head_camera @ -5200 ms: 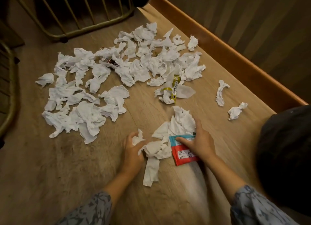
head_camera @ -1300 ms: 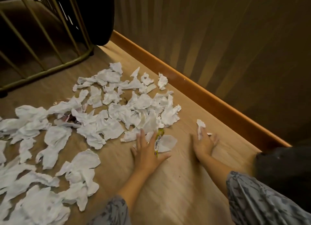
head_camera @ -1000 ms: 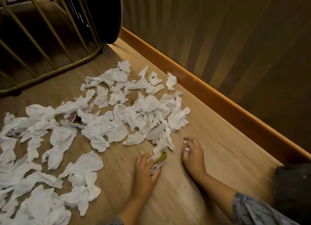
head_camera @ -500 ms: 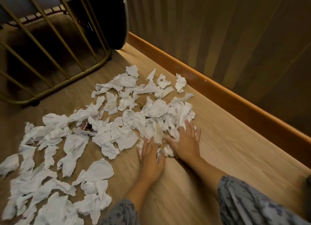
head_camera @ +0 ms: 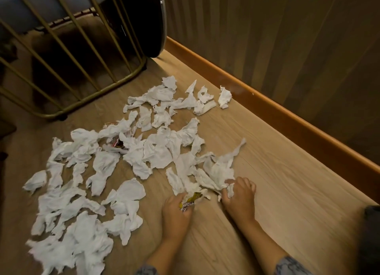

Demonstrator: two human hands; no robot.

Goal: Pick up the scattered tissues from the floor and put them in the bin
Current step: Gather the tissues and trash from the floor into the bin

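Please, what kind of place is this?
Probably a room in a home: wood-look floor, a wooden skirting board under a striped wall, and a gold metal-framed piece of furniture in the corner.

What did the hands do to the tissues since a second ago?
Both hands slid back toward the person, raking tissues along. The left hand closed on tissue and the yellow wrapper; the right hand bunched up a tissue clump. The big tissue pile on the left stayed put.
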